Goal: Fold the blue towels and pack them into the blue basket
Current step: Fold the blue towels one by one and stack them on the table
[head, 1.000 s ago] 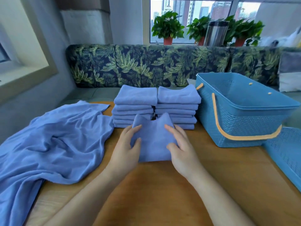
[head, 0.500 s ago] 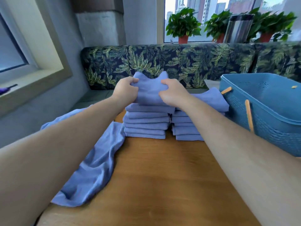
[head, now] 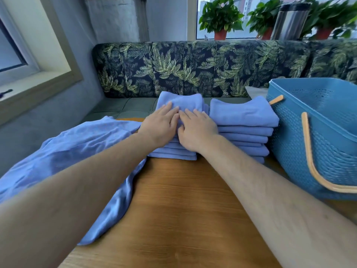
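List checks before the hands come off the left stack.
1. Top towel on left stack: ok, it lies flat.
2. Left hand and right hand not gripping: ok, fingers straight, pressing the top towel.
3. Left stack edges squared: cannot tell, hands cover them.
4. Right stack standing: ok, upright.
5. Basket open: ok, no lid; its floor is hidden.
6. All towels folded: not ok, an unfolded towel lies on the table.
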`<state>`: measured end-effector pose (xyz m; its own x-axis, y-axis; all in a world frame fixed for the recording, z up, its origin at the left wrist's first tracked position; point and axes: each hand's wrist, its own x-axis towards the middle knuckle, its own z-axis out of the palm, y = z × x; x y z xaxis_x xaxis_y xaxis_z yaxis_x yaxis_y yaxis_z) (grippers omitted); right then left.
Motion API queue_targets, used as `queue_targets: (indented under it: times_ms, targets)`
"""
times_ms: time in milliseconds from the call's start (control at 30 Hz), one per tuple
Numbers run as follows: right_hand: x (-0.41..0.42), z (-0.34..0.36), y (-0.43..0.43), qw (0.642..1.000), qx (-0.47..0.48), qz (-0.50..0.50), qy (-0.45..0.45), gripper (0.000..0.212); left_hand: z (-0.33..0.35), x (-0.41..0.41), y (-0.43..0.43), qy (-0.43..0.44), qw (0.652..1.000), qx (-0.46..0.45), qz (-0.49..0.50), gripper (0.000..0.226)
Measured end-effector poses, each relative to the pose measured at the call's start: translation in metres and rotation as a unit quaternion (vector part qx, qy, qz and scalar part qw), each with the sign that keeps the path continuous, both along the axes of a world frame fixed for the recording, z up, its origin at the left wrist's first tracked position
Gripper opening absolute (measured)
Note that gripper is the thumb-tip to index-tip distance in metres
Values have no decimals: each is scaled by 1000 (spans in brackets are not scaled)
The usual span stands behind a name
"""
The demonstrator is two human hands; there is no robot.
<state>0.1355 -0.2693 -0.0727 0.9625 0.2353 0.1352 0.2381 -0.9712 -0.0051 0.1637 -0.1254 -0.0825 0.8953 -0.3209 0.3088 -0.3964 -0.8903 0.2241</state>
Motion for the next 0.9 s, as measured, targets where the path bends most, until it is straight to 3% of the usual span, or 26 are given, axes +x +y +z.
queue_targets:
  times_ms: [167, 300, 367, 533, 700, 900]
  targets:
    - [-4, 19, -2, 999, -26, 11, 15, 59, 10, -12, -3, -5, 999, -44, 14, 43]
    - [-53, 12, 9, 989, 35, 50, -136, 69, 15, -50, 15, -69, 994, -80, -18, 49]
    - [-83, -11, 25, 978, 102, 99, -151, 75, 3, -76, 34, -67, 994, -81, -22, 47]
    - [-119, -56, 79, 974, 170, 133, -63, 72, -41, -138, 93, -66, 997, -16, 43, 55]
    - [-136, -66, 144, 967, 139, 209, 46, 60, -76, -179, 156, -38, 989, 72, 125, 55]
    - [-147, -98, 165, 969, 143, 179, 90, 52, -102, -199, 169, -13, 980, 139, 139, 41]
